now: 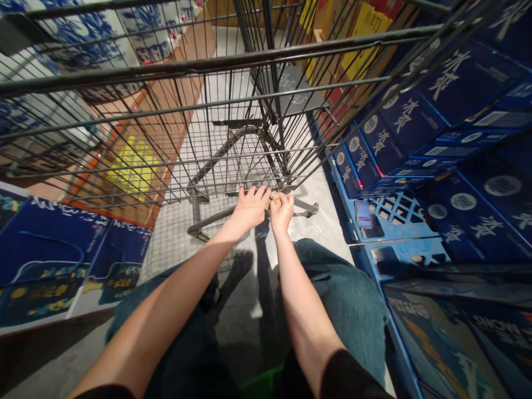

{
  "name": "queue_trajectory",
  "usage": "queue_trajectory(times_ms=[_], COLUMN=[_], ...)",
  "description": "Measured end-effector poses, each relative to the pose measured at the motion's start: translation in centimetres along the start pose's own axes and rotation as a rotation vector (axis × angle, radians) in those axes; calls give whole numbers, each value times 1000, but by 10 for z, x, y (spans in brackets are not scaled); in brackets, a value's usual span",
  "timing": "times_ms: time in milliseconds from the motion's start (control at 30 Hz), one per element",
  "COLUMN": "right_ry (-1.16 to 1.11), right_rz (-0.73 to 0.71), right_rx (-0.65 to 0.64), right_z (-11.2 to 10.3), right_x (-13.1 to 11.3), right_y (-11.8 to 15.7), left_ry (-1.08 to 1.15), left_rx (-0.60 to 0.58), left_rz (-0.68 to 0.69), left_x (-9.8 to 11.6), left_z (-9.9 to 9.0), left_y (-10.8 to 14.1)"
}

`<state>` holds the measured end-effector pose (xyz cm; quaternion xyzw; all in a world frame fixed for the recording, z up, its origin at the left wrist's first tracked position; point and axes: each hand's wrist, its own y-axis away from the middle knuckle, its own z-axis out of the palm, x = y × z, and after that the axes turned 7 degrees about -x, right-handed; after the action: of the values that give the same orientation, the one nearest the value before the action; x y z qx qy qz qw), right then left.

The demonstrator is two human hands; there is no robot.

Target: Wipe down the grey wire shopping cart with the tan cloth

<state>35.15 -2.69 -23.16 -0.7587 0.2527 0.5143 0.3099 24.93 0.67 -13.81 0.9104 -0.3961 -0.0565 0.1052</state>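
Head view, and I count two hands, both mine, out in front of me, one shopping cart (236,61) and one small tan piece (275,200). That piece sits between my hands at the near lower edge of the cart's basket; whether it is fixed to the wires I cannot tell. It looks lumpy, pale and uneven, and my fingers cover part of it. My right hand (282,211) is curled, pinching it between thumb and fingers. My left hand (251,206) has its fingers stretched out and a little spread over the basket's edge, its thumb side right beside the piece.

The cart is dark wire, with one grey panel (297,91) standing out inside. Beyond its left side are at least three blue-and-white jars (85,41); nearer me, at least two printed blue boxes (50,260). One yellow patch (135,163) shows through the mesh. To my right, navy boxes (397,133) with white characters are stacked, too many overlapping to count, beside two blue plastic pallets (399,249) set edge to edge. My two denim-covered knees (341,282) flank my forearms.
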Motion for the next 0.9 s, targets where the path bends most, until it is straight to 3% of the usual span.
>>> queue_trajectory(times_ms=[167, 333, 567, 700, 767, 900], right_ry=[-54, -45, -48, -8, 11, 0], right_rz=[2, 62, -113, -1, 71, -57], right_rx=[178, 34, 152, -47, -87, 63], right_z=[-2, 3, -5, 2, 3, -7], right_x=[-1, -2, -19, -3, 2, -4], right_y=[-3, 6, -15, 3, 9, -4], left_ry=[0, 0, -15, -25, -23, -25], left_rx=[1, 25, -3, -19, -27, -15], left_rz=[1, 25, 18, 22, 15, 18], left_x=[0, -1, -1, -1, -1, 0], left_z=[1, 3, -1, -3, -3, -4], left_y=[0, -1, -1, -1, 0, 1])
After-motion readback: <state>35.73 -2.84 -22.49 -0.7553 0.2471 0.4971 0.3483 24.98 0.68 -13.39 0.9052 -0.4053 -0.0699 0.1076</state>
